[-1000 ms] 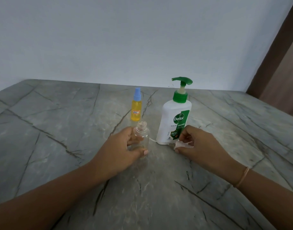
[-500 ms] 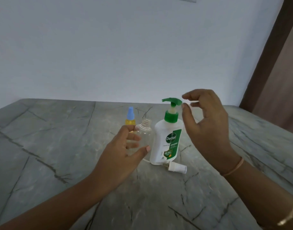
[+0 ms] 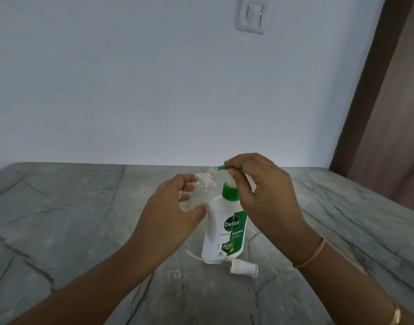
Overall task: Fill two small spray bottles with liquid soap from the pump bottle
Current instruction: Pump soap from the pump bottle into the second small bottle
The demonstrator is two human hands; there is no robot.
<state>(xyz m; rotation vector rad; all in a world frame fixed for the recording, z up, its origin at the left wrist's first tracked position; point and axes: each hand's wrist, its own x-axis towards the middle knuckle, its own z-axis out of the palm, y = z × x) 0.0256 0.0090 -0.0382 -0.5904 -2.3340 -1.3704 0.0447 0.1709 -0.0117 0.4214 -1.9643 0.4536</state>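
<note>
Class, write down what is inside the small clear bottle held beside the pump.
The clear bottle, uncapped and tilted in the left hand, looks empty where it shows: no soap is visible through its shoulder. The hand covers its lower part, so the bottom cannot be checked.

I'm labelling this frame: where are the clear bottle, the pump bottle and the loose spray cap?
clear bottle (image 3: pixel 202 192), head view, on its clear body.
pump bottle (image 3: pixel 216 231), head view, on its white body.
spray cap (image 3: pixel 244 268), head view, on its middle.

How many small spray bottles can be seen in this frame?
1: the clear uncapped bottle, tilted in the left hand with its mouth near the pump spout. Another may be hidden behind that hand.
</note>
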